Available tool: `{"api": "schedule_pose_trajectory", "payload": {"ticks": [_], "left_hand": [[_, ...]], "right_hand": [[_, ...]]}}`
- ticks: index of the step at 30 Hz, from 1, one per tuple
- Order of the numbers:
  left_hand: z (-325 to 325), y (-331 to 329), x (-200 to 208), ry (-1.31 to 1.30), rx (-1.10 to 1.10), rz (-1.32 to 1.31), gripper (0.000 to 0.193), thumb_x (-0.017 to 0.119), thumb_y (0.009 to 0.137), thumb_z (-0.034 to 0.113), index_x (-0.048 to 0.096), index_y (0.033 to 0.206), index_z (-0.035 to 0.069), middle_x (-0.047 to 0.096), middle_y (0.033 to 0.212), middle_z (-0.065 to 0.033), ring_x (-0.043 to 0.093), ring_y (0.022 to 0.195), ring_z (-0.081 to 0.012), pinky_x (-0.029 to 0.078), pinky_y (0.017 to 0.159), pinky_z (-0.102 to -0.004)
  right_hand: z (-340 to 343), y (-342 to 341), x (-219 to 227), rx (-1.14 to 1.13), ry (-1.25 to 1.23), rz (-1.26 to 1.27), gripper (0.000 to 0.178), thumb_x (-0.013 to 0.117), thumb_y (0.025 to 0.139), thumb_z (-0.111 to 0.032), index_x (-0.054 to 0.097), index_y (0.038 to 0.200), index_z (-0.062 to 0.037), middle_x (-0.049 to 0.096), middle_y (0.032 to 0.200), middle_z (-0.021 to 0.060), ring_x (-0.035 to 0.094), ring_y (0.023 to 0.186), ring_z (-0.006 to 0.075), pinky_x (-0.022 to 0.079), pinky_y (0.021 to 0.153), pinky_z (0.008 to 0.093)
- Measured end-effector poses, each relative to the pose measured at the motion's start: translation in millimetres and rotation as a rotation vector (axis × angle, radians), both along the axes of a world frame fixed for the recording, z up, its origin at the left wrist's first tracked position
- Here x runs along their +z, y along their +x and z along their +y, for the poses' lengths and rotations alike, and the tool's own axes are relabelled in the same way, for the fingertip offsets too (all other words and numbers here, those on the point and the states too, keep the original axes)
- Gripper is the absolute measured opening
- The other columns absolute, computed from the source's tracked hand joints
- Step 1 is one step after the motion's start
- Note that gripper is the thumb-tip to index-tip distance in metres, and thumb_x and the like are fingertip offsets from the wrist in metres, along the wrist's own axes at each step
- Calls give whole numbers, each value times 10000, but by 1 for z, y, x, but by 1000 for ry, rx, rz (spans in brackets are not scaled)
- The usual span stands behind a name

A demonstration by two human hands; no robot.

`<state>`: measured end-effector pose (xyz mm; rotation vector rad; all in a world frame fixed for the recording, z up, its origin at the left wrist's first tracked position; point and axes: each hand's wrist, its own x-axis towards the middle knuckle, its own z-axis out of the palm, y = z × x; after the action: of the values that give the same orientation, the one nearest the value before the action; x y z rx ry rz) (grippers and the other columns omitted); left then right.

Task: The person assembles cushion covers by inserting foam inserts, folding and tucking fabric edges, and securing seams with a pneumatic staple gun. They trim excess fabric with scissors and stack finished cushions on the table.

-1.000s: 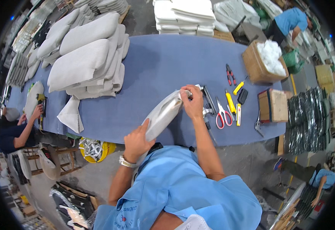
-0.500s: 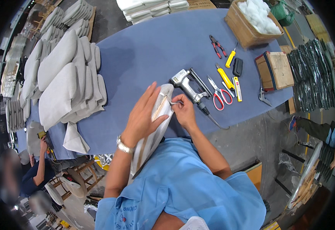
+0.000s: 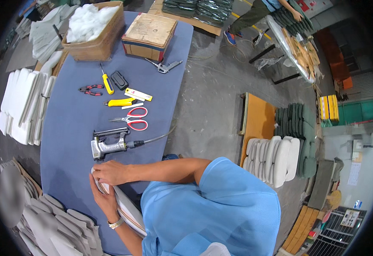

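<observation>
A light grey upholstered seat pad (image 3: pixel 129 213) leans on edge between my body and the table, its wooden underside edge partly showing. Wrapped around the upper part of the pad is my left hand (image 3: pixel 104 200), with a watch on the wrist. My right hand (image 3: pixel 112 172) is closed at the pad's top end, fingers bent over the fabric edge; the fingertips are partly hidden. Just beyond the right hand lies a silver staple gun (image 3: pixel 109 147) with its air hose. Farther along are red-handled scissors (image 3: pixel 135 119) and a yellow utility knife (image 3: pixel 121 102).
The blue-covered table (image 3: pixel 71 123) also bears pliers (image 3: pixel 91 89), a screwdriver (image 3: pixel 107 83), an air blow gun (image 3: pixel 164 66), a wooden box (image 3: pixel 150 34) and a carton of white stuffing (image 3: pixel 94 49). Grey pads (image 3: pixel 58 222) are heaped at lower left. Another person (image 3: pixel 259 15) stands far off.
The view has swung to the right, so the table now runs up the left side. Both hands remain on the pad; my right hand now bends over its top end.
</observation>
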<state>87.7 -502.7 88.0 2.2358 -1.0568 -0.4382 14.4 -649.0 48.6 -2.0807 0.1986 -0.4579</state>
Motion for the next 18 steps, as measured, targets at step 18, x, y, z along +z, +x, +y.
{"api": "schedule_pose_trajectory", "payload": {"ticks": [18], "left_hand": [[10, -22, -8, -102, 173, -55, 529, 734, 912, 162, 577, 1391, 0, 598, 1414, -214, 580, 1315, -357, 497, 1054, -404]], "right_hand": [[9, -17, -50, -103, 717, -49, 194, 721, 950, -177, 660, 921, 4, 716, 865, 94, 648, 769, 159, 529, 690, 331]]}}
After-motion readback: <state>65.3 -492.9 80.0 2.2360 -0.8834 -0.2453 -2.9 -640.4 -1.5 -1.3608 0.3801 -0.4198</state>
